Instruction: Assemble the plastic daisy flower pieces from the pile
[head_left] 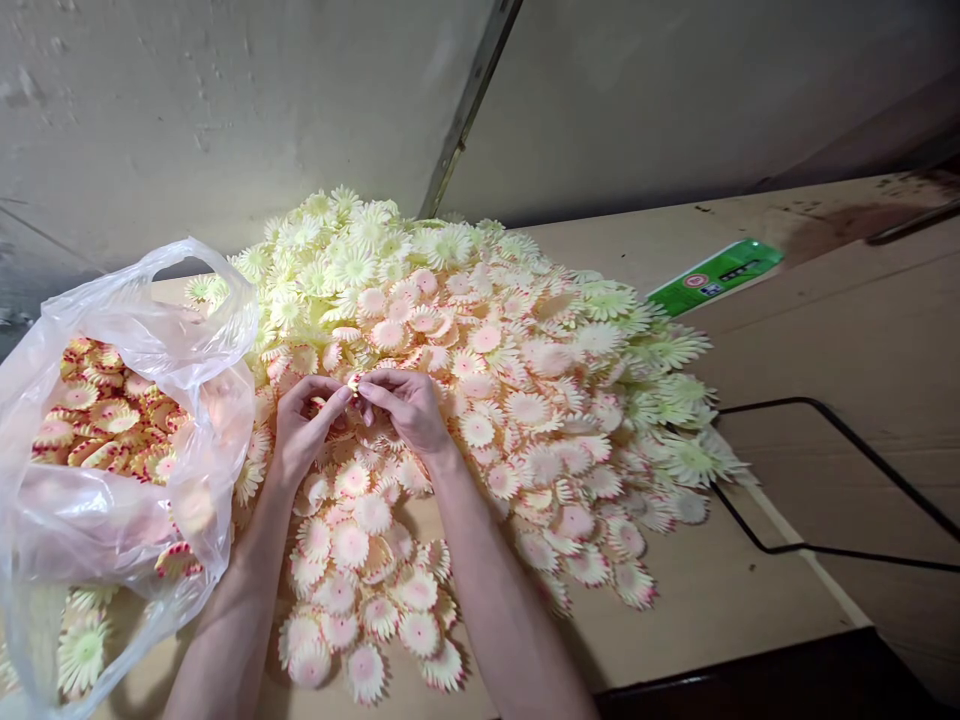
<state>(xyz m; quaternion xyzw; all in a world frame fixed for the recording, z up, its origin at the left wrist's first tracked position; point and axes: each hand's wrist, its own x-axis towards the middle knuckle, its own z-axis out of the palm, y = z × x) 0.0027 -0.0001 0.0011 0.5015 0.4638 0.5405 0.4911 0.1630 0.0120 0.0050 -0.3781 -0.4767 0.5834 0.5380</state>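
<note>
My left hand point(310, 413) and my right hand point(405, 405) meet in front of the big flower heap. Between their fingertips they pinch one small artificial flower piece point(355, 384), cream with red edging. Both hands are closed on it, thumbs and index fingers close together. Pink-centred flower pieces point(487, 338) with red-tipped petals lie around and below the hands. Behind them are piled pale green-white flower pieces point(352, 265). Left of my left forearm stands a clear plastic bag point(97, 520), open at the top, holding many red-edged flower pieces point(112, 415).
A green printed packet point(720, 275) lies behind the heap at the right. A bent black metal rod frame point(862, 445) is on the cardboard-covered table point(720, 590). A grey wall point(247, 110) rises behind. Loose flower pieces point(82, 650) lie beneath the bag at lower left.
</note>
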